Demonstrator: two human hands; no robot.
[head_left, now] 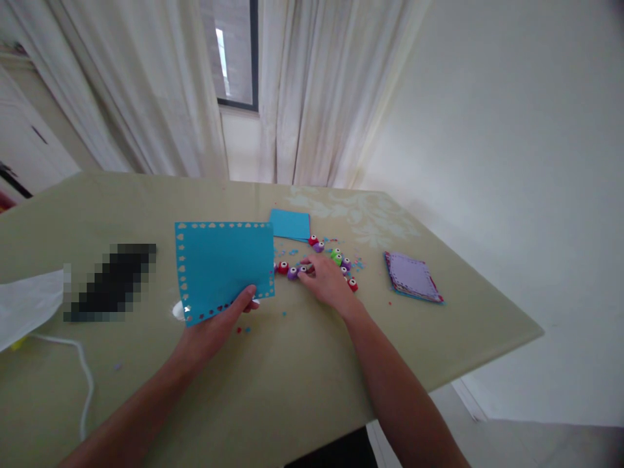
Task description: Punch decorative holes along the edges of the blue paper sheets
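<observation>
Left hand [219, 325] fingers pinch blue card [224, 266] over worktop [312, 370]; fingertips partly hidden. Right hand [325, 282], right of card, fingers at purple punch [303, 269]; can't tell if gripping. Left of card: dark item [114, 283], pixelated. White object [179, 311] mostly hidden behind card.

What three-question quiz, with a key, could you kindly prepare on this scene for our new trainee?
1. Which of the person's hands holds the punched blue sheet?
2. True or false: the lilac-topped paper stack lies farther to the right than the right hand.
3. What are the right hand's fingers at?
A) The white cable
B) The mini paper punches
C) The lilac-topped paper stack

Key:
1. The left hand, with its thumb over the sheet's lower edge.
2. True.
3. B
</observation>
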